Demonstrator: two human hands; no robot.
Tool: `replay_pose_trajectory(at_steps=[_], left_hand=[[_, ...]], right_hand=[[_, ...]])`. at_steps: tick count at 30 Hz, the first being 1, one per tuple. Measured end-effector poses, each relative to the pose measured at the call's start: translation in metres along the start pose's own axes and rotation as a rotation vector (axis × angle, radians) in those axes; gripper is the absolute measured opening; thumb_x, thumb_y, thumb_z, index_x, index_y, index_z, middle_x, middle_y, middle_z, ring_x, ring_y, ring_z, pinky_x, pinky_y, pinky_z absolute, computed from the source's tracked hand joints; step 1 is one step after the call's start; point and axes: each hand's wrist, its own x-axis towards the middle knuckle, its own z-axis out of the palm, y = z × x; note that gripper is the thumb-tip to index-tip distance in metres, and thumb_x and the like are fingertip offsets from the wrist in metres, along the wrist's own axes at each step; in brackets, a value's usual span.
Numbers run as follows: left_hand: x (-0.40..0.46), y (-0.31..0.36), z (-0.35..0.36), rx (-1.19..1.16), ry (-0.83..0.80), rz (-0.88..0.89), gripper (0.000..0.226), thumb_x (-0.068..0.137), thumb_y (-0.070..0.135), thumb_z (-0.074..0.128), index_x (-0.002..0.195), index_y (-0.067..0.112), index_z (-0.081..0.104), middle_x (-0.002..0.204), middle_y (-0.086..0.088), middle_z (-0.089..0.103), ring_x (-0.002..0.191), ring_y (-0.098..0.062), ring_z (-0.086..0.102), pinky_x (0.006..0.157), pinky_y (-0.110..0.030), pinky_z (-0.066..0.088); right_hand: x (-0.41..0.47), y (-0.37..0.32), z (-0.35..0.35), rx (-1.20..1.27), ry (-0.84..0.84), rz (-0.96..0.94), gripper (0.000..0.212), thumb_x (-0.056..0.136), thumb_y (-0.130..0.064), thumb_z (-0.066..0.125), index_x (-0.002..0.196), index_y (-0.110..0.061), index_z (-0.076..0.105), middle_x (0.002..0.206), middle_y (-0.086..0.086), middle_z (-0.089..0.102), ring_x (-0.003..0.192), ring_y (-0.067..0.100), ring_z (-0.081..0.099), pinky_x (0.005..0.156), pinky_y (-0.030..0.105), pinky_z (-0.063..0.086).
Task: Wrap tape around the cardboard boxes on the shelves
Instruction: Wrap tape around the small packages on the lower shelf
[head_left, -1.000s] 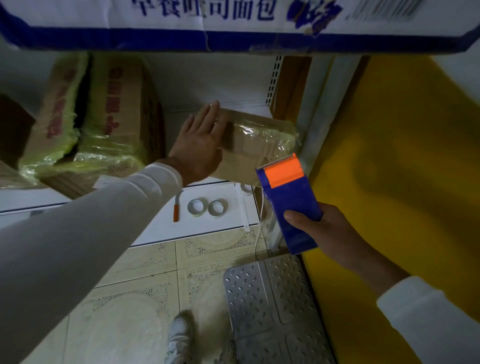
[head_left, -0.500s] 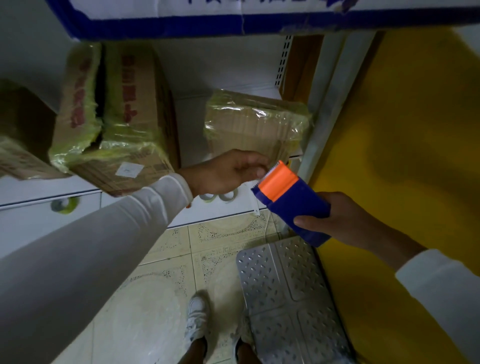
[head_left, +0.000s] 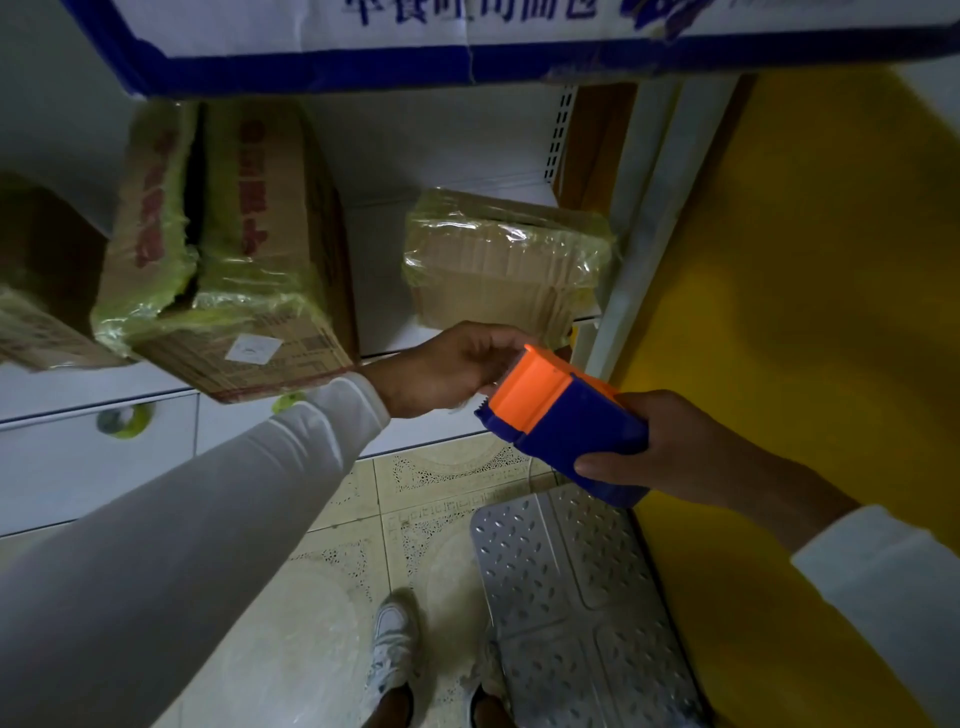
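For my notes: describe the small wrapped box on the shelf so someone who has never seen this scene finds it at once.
Start at the yellow wall on the right and the white shelf upright beside it. Just left of that upright, on the white shelf, lies the small cardboard box, above the left hand. Unlike the larger red-printed box to its left, it is low, plain and unprinted, wrapped in clear tape.

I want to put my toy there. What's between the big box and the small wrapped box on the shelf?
Nothing: the head view shows bare white shelf between the big box and the small wrapped box.
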Motion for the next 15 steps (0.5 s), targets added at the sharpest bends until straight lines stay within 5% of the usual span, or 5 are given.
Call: replay_pose_trajectory(at_steps=[3,10,15], left_hand=[[-0.001,0.003,0.0,-0.017,0.041,0.015,0.021,0.098,0.0,0.044,0.095,0.006,0.064,0.076,0.007,0.067,0.071,-0.002,0.062,0.066,-0.017,0.049],[-0.003,-0.001,-0.003,0.105,0.216,0.019,0.016,0.096,0.008,0.052,0.094,0.007,0.068,0.078,0.002,0.067,0.067,0.003,0.061,0.065,-0.016,0.05],[-0.005,0.002,-0.03,0.029,0.359,0.107,0.017,0.096,0.006,0.051,0.086,0.007,0.064,0.072,-0.008,0.062,0.064,-0.008,0.056,0.064,-0.02,0.049]], right_hand=[[-0.002,0.005,-0.002,0.015,0.01,0.004,0.021,0.083,-0.016,0.072,0.1,-0.025,0.065,0.083,-0.015,0.074,0.078,0.004,0.071,0.06,0.014,0.052],[0.002,0.0,-0.012,0.083,-0.048,0.069,0.007,0.084,-0.014,0.069,0.087,-0.02,0.067,0.074,-0.008,0.074,0.068,0.003,0.069,0.057,0.013,0.049],[0.008,-0.013,-0.045,0.012,-0.16,0.116,0.016,0.073,-0.044,0.076,0.073,-0.028,0.073,0.075,-0.001,0.072,0.069,0.011,0.068,0.058,0.019,0.047]])
